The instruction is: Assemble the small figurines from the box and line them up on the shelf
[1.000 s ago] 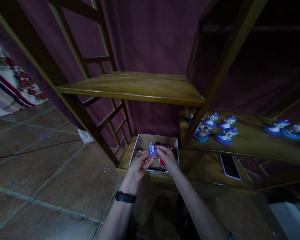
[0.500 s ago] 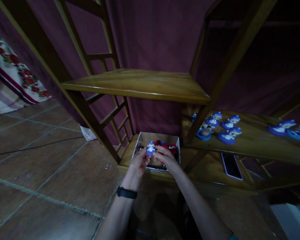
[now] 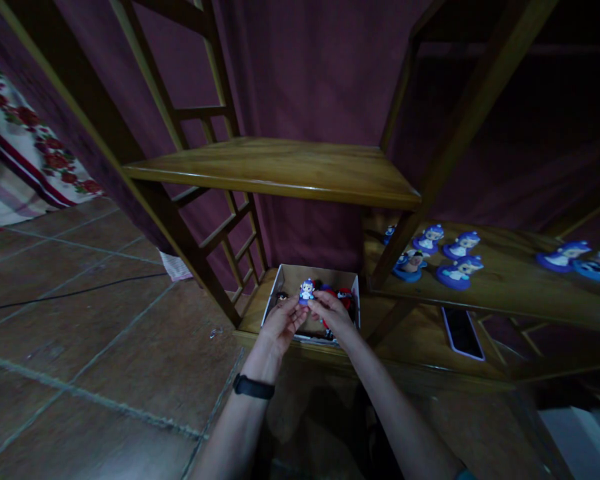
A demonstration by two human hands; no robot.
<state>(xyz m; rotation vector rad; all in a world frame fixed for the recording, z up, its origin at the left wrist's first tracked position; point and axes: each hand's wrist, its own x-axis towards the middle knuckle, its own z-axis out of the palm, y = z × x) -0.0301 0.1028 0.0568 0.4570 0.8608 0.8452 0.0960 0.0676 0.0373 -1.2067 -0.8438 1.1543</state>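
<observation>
Between both hands I hold a small figurine with purple hair, a white body and a purple base. My left hand grips its base from the left, fingers closed beneath it. From the right, my right hand pinches the base with thumb and fingers. Just under the hands is an open cardboard box holding red and dark figures, partly covered by my hands. A dark band is around my left wrist.
On the right shelf stand several similar figurines on purple or blue bases. Below them lies a phone. An upper wooden shelf juts out above the box. A dark cable runs over the tiled floor.
The figurine has moved slightly right and up, and its front has turned a little. Both hands remain on it; the shelf figurines and the box stay in place.
</observation>
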